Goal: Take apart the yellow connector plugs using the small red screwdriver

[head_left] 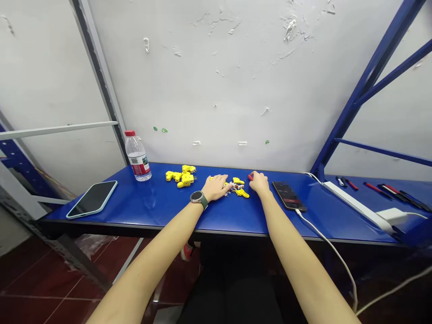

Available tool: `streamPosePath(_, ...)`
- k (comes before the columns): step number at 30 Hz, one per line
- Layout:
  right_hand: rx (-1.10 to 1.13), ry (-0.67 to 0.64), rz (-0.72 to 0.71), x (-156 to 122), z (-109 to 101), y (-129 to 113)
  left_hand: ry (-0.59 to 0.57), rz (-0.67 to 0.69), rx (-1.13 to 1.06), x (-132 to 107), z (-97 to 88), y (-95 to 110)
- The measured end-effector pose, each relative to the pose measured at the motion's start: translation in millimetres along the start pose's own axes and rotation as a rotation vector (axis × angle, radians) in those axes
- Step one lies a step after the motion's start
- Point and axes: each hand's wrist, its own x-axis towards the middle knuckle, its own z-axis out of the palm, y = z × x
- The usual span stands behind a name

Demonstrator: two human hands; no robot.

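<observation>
Both my arms reach out over a blue table (158, 207). My left hand (216, 186), a watch on its wrist, lies palm down with fingers stretched toward a small heap of yellow plastic parts (239, 188). My right hand (259, 182) rests just right of that heap, its fingers curled round a small red object (250, 177) that is mostly hidden. A second group of yellow parts (182, 176) lies further left, apart from both hands.
A water bottle with a red cap (137, 156) stands at the back left, a phone in a pale case (92, 199) lies near the left front edge. A dark phone (289, 195) on a white cable lies right of my hand. A white power strip (357, 203) and pens (388, 190) lie far right.
</observation>
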Motion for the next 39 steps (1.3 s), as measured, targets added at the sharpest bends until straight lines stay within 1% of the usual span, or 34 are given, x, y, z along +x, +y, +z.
streamPosePath(3, 0.000, 0.032, 0.001, 1.6, 0.8, 0.5, 0.052, -0.012, -0.146, 3.1, -8.4, -6.0)
streamPosePath(5, 0.057, 0.089, -0.035, 4.4, 1.2, 0.5, 0.151, -0.008, -0.292, 6.0, -16.6, -15.1)
streamPosePath(6, 0.119, 0.121, -0.075, 6.4, 1.7, 0.2, 0.210, 0.003, -0.381, 7.4, -20.4, -20.8)
streamPosePath(7, 0.194, 0.148, -0.126, 8.6, 2.7, -0.4, 0.282, -0.010, -0.480, 8.8, -23.6, -26.8)
streamPosePath(8, 0.278, 0.163, -0.189, 10.8, 4.2, -1.4, 0.329, -0.048, -0.573, 9.9, -25.8, -32.7)
streamPosePath(10, 0.369, 0.147, -0.301, 14.4, 9.5, -4.3, 0.343, -0.147, -0.725, 11.5, -27.2, -42.9)
streamPosePath(12, 0.403, 0.108, -0.386, 16.4, 17.6, -7.9, 0.331, -0.222, -0.796, 11.7, -25.4, -49.1)
streamPosePath(14, 0.423, 0.074, -0.435, 16.9, 27.1, -11.1, 0.295, -0.269, -0.816, 10.8, -22.4, -50.8)
streamPosePath(16, 0.435, 0.064, -0.458, 16.8, 35.7, -13.2, 0.254, -0.285, -0.790, 9.3, -19.7, -49.3)
streamPosePath(19, 0.441, 0.060, -0.484, 16.5, 43.7, -14.8, 0.217, -0.257, -0.713, 7.7, -16.6, -45.4)
streamPosePath(21, 0.438, 0.052, -0.498, 16.6, 44.9, -15.0, 0.210, -0.249, -0.684, 8.6, -14.3, -44.1)
streamPosePath(25, 0.428, 0.050, -0.490, 18.1, 39.5, -10.9, 0.191, -0.210, -0.646, 17.3, -7.0, -46.2)
streamPosePath(32, 0.381, 0.056, -0.418, 23.4, 24.1, 7.9, 0.143, -0.153, -0.626, 35.5, 6.8, -52.3)
streamPosePath(35, 0.351, 0.057, -0.406, 23.1, 20.2, 8.6, 0.136, -0.131, -0.648, 37.2, 7.8, -45.5)
streamPosePath(39, 0.365, 0.055, -0.468, 20.4, 21.4, 0.1, 0.164, -0.092, -0.715, 39.1, 9.1, -28.6)
